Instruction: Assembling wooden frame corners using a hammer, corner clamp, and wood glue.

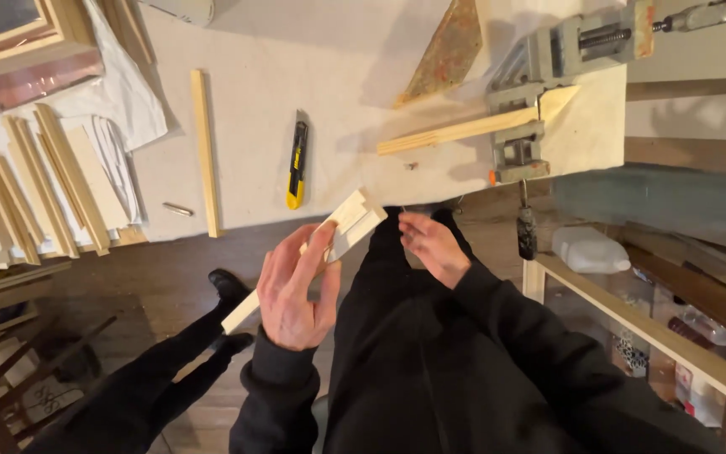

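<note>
My left hand (294,290) grips a pale wooden moulding strip (342,227) near its middle, holding it slanted over my lap just off the table's front edge. The strip's far end has a stepped, rebated profile. My right hand (432,245) hovers just right of that end with fingers loosely curled and nothing in them. A second wooden strip (464,129) with a mitred tip is clamped in a grey metal vise (518,126) on the table at the right.
A yellow and black utility knife (297,161) and a long thin strip (204,151) lie on the white tabletop (338,67). Several cut strips (35,189) are stacked at the left. A rusty triangular plate (447,50) lies at the back. Another person's dark legs (170,370) are at the lower left.
</note>
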